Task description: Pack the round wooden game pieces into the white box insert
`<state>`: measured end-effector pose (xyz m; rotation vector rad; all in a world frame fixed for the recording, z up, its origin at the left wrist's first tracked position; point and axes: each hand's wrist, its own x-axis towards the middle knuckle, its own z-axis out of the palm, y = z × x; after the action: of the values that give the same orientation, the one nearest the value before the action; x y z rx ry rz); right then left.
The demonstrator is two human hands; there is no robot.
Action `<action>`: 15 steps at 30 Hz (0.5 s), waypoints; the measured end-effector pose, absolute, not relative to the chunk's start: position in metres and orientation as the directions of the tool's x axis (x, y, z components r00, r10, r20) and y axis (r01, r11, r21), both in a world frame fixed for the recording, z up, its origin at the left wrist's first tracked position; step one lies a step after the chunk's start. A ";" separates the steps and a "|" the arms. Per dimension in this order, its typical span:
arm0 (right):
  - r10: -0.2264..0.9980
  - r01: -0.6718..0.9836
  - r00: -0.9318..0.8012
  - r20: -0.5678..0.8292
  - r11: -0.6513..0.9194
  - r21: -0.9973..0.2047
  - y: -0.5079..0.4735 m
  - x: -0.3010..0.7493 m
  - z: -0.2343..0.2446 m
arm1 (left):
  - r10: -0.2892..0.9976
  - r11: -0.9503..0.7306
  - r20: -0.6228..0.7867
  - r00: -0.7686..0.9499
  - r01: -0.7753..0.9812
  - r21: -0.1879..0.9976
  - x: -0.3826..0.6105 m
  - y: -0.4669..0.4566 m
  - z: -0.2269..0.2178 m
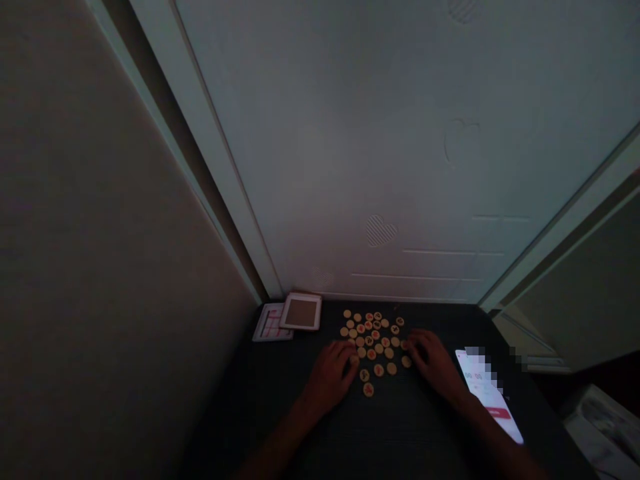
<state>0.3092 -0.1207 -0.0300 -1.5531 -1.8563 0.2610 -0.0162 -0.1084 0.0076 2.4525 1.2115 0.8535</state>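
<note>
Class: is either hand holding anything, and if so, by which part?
Nothing looks lifted. The left hand and right hand lie flat, fingertips touching the outer round pieces; a pinch is too dark to rule out.

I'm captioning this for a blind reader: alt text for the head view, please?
In dim light, a person's left hand and right hand rest on a dark table, flanking a cluster of small round discs with red or dark marks. A shallow square box lies beyond the left hand; a lit phone lies beside the right forearm.
</note>
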 end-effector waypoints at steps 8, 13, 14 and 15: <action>0.899 0.759 0.015 0.438 0.275 -0.590 -0.193 0.271 -0.039 | 0.794 -0.601 0.283 0.539 0.620 0.505 -0.009 -0.151 -0.016; 0.888 0.721 -0.131 0.440 0.390 -0.573 -0.190 0.224 -0.043 | 0.800 -0.599 0.313 0.512 0.649 0.469 -0.014 -0.139 -0.016; 0.884 0.723 -0.149 0.443 0.403 -0.561 -0.187 0.218 -0.043 | 0.804 -0.595 0.319 0.502 0.663 0.455 -0.017 -0.138 -0.013; 0.881 0.726 -0.156 0.447 0.409 -0.553 -0.184 0.213 -0.043 | 0.809 -0.588 0.323 0.492 0.675 0.445 -0.019 -0.136 -0.011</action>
<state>0.2128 -0.1842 -0.0433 -1.3677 -1.9318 0.2682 -0.0194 -0.1364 -0.0107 2.4800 1.2622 0.7416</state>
